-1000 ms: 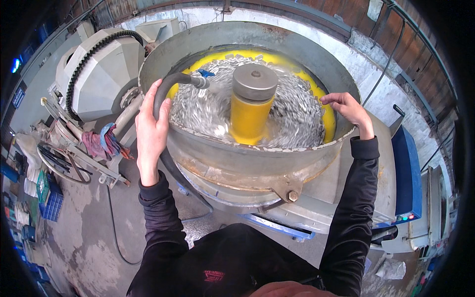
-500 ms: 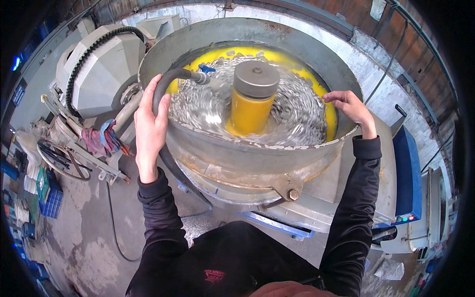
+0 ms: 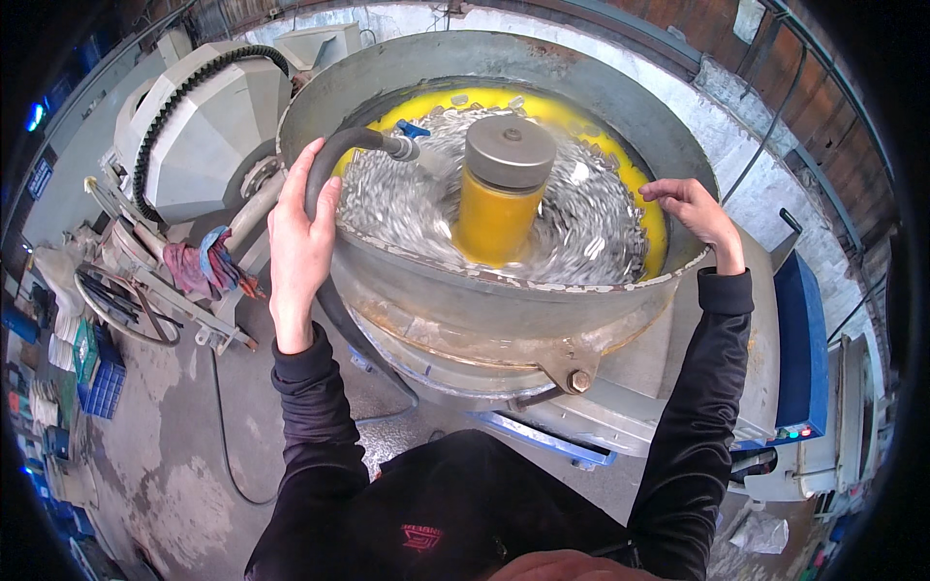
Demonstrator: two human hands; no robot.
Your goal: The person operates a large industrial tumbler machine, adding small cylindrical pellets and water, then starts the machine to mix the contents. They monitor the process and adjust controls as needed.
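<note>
While our left hand (image 3: 298, 247) grips the hose (image 3: 334, 155) and our right hand (image 3: 696, 208) rests loosely open on the bowl (image 3: 504, 300) rim, the hose could slip, spraying outside.

Your left hand (image 3: 298, 232) wraps the black hose (image 3: 334, 155) where it arches over the grey tub rim (image 3: 504, 290), so that side of the opening is taken. Your right hand (image 3: 696, 208) sits at the rim on the far side. Between them the yellow centre column (image 3: 499, 198) stands up and blocks the middle; only the ring of churning metal pieces (image 3: 591, 228) around it lies open from above.
</note>
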